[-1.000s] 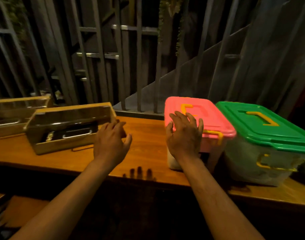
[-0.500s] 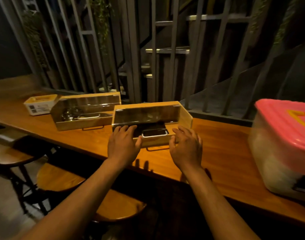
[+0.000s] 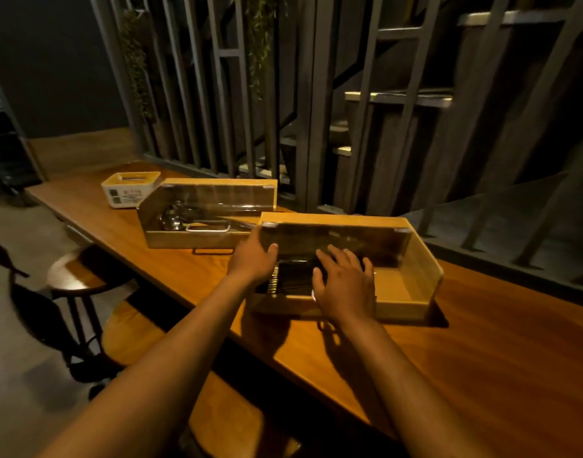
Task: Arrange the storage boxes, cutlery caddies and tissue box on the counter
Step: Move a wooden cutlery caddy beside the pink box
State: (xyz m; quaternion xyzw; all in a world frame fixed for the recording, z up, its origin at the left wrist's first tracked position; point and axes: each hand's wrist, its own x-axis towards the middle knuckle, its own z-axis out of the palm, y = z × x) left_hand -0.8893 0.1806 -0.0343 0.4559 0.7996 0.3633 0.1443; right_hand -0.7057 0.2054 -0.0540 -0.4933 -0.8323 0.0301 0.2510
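Observation:
Two wooden cutlery caddies with clear lids stand on the wooden counter (image 3: pixel 482 358). The near caddy (image 3: pixel 412 276) holds dark cutlery. My left hand (image 3: pixel 252 257) clasps its left end, thumb on the lid and fingers hidden behind the wall. My right hand (image 3: pixel 344 280) lies flat over its front edge and lid with fingers spread. The far caddy (image 3: pixel 214 193), with metal spoons inside, sits just behind and to the left. A white tissue box (image 3: pixel 128 190) stands at the counter's far left. The pink and green storage boxes are out of view.
Round wooden stools (image 3: pixel 75 272) stand under the counter's near edge on the left. A grey slatted railing (image 3: pixel 316 127) runs right behind the counter, with stairs beyond it. Bare counter stretches to the right of the near caddy.
My view has swung left, so the pink storage box has left the frame. Both hands moved forward onto the near caddy: the left to its left end, the right onto its lid.

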